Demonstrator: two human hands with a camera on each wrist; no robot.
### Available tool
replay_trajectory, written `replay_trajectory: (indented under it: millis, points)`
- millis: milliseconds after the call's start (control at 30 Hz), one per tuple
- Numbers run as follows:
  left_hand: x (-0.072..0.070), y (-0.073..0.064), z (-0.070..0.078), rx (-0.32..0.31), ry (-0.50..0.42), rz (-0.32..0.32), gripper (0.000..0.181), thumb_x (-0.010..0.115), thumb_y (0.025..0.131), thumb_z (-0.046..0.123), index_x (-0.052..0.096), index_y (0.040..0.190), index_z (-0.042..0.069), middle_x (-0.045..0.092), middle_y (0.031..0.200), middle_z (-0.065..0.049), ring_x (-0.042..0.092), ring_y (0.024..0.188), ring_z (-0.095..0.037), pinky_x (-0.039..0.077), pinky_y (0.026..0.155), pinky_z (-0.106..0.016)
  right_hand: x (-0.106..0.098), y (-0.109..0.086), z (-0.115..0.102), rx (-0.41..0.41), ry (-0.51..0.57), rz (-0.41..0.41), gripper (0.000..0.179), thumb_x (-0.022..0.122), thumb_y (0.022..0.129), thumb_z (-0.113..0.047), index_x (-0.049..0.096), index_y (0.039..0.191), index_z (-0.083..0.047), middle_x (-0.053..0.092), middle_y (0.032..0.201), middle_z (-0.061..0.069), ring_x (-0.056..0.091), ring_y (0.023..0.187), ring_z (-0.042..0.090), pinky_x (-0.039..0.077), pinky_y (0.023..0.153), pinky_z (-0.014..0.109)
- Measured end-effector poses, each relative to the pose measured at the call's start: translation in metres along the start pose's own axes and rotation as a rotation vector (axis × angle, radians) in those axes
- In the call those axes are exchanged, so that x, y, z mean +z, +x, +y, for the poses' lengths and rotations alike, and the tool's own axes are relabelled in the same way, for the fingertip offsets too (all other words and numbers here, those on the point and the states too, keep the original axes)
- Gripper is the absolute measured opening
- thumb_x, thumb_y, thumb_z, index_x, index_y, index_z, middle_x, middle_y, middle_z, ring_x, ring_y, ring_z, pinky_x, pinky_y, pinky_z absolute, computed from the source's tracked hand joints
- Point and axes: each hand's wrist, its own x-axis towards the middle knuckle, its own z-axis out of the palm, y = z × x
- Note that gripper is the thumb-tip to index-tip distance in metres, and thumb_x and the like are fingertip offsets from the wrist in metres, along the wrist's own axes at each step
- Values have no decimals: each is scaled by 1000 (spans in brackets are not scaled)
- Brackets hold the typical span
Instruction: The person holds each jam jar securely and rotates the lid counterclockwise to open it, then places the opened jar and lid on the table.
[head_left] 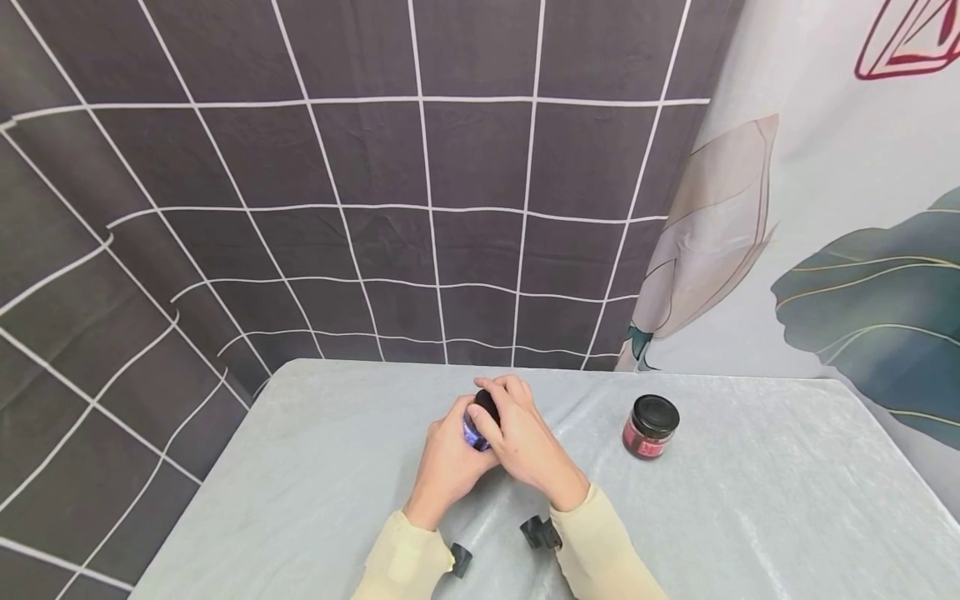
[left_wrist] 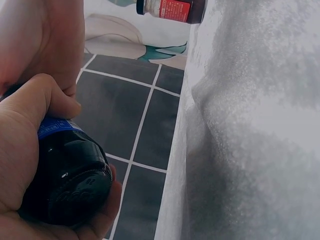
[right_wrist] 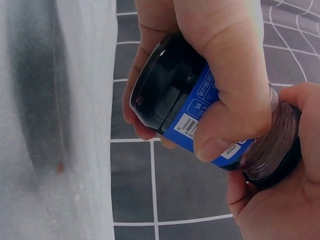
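A dark glass jar with a blue label [right_wrist: 200, 115] and a black lid [head_left: 487, 404] is held above the table, between both hands. My left hand [head_left: 446, 454] wraps round the body of the jar, its thumb lying across the label in the right wrist view. At the other end, my right hand [head_left: 525, 437] grips the lid, fingers curled about its edge. In the left wrist view the jar's base [left_wrist: 80, 185] faces the camera, tilted, with embossed marks on the glass. Part of the label is hidden under the left hand.
A second jar [head_left: 650, 427] with a black lid and red label stands upright on the table to the right. The grey-white cloth-covered table [head_left: 315, 467] ends at a dark grid-patterned backdrop [head_left: 480, 250]. A leaf-print curtain [head_left: 750, 317] hangs at the back right.
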Motion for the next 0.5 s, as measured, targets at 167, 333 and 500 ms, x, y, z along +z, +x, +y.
replay_trajectory:
  millis: [167,333,500]
  points:
    - [0,0,0,4,-1,0,53,87,73,30,63,119,15,74,102,-2,71,91,-18,56,79,-37,-1,-1,-1,4,14,-6,46,54,103,-32,57,138,-2,55,121,9,48,115,26,45,95,44]
    - [0,0,0,10,-9,2,54,86,74,30,63,120,15,74,102,-2,71,90,-18,56,78,-37,-2,-1,0,5,21,3,46,55,102,-32,56,139,-3,55,123,8,48,115,25,45,94,43]
    - [0,0,-1,18,-19,12,52,86,74,29,63,118,15,74,102,-1,71,90,-17,56,79,-37,-2,-1,1,-12,19,19,45,57,101,-30,57,138,-3,56,122,9,48,115,26,45,94,44]
